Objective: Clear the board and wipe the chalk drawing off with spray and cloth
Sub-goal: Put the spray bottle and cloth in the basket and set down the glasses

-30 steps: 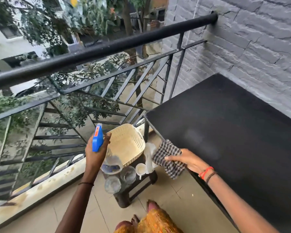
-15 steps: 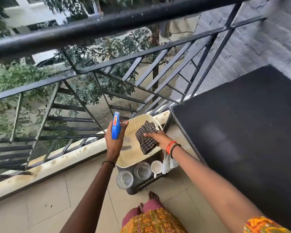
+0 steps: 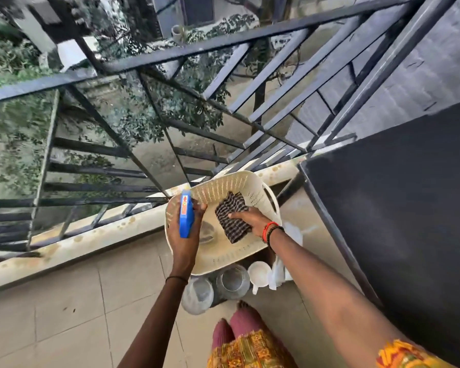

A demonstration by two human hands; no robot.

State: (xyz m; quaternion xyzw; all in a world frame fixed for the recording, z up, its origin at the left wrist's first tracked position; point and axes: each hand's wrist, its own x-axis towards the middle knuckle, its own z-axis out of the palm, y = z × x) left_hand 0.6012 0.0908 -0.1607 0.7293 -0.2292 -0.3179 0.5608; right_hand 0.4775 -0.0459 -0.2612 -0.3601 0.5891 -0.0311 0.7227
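Right hand (image 3: 252,221) holds cloth (image 3: 233,220) in basket (image 3: 223,181); left hand (image 3: 185,232) grips spray (image 3: 185,217)

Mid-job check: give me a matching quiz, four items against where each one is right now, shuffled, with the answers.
Things:
1. spray bottle
2. checked cloth
3. white cup
4. board

Places:
A. beside the glass jars
B. gripped by the left hand
C. dark surface at the right of the view
D. held by the right hand inside the basket

Pairs: 1-B, 2-D, 3-A, 4-C
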